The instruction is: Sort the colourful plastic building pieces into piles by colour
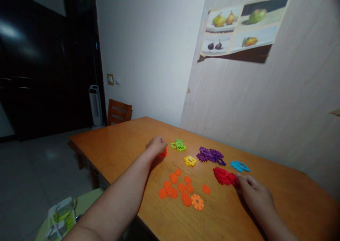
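My left hand (157,144) is curled closed over a few orange notched discs (164,153) near the table's far side. Its fingertips are hidden, so what they grip does not show. At the right, my right hand (256,191) pinches the near end of a heap of red notched plastic discs (225,176). Between my arms lie several loose orange discs (174,178), with a paler orange one (197,202) at their edge. Behind them are small groups of yellow (190,160), green (179,145), purple (210,155) and blue pieces (239,166).
The wooden table (119,138) meets the wall at its far side. A wooden chair (119,110) stands beyond its far left corner. At the lower left, a green seat (89,199) bears a clear package (60,216). A white upright appliance (96,104) stands by the dark door.
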The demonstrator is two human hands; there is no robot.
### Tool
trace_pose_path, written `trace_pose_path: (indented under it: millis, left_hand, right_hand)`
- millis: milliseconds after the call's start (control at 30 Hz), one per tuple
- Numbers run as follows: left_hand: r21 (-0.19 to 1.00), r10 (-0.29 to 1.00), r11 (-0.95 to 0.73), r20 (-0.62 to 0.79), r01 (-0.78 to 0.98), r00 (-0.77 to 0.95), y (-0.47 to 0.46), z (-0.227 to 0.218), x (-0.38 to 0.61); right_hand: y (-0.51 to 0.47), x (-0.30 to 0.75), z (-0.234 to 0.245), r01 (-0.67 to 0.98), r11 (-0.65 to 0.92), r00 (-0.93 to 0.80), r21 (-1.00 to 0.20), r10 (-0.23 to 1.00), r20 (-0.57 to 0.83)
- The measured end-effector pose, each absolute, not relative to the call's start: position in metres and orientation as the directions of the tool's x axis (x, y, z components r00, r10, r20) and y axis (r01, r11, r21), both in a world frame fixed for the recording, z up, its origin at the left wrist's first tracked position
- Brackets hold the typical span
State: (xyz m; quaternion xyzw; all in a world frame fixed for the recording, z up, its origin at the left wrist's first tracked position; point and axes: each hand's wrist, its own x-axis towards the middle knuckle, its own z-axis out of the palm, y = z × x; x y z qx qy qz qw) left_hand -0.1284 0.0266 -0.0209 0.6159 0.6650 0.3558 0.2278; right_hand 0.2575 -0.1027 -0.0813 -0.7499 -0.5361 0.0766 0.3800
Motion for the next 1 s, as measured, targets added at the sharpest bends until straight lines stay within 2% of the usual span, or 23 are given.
trace_pose_path:
  millis: [67,133,267,367,433,533,633,833,1000]
  left_hand:
    - [0.704,0.953,-0.015,0.226,0.710,-0.203,0.028,-0.020,-0.128]
    - [0.708,0.960,-0.073,0.241,0.703,-0.144,0.028,-0.023,-0.122]
    - [0.735,0.957,-0.281,0.170,0.617,0.233,0.017,-0.033,-0.106]
    - [0.708,0.844,-0.378,0.000,0.596,0.536,0.004,-0.035,-0.097]
    - [0.661,0.774,-0.424,-0.091,0.619,0.627,-0.003,-0.033,-0.095]
    - [0.574,0.761,-0.472,-0.118,0.669,0.638,-0.011,-0.028,-0.093]
    - [0.558,0.783,-0.432,-0.158,0.708,0.602,-0.015,-0.024,-0.091]
    - [0.613,0.800,-0.364,-0.179,0.701,0.572,-0.016,-0.025,-0.090]
    - [0.727,0.897,-0.270,-0.047,0.631,0.439,-0.003,-0.031,-0.095]
  right_hand:
    - [-0.103,0.257,-0.080,0.745,-0.134,0.417,-0.653,0.858,0.300]
    - [-0.104,0.255,-0.077,0.744,-0.133,0.421,-0.655,0.854,0.305]
    - [-0.106,0.253,-0.074,0.746,-0.137,0.420,-0.652,0.856,0.300]
    - [-0.106,0.253,-0.075,0.749,-0.126,0.407,-0.650,0.862,0.302]
    - [-0.105,0.254,-0.076,0.750,-0.122,0.407,-0.650,0.860,0.308]
    - [-0.105,0.254,-0.076,0.741,-0.132,0.415,-0.658,0.861,0.294]
    - [-0.105,0.254,-0.076,0.740,-0.127,0.412,-0.661,0.862,0.297]
    - [-0.104,0.257,-0.080,0.731,-0.125,0.413,-0.670,0.863,0.290]
    - [-0.102,0.261,-0.085,0.719,-0.122,0.423,-0.684,0.858,0.292]
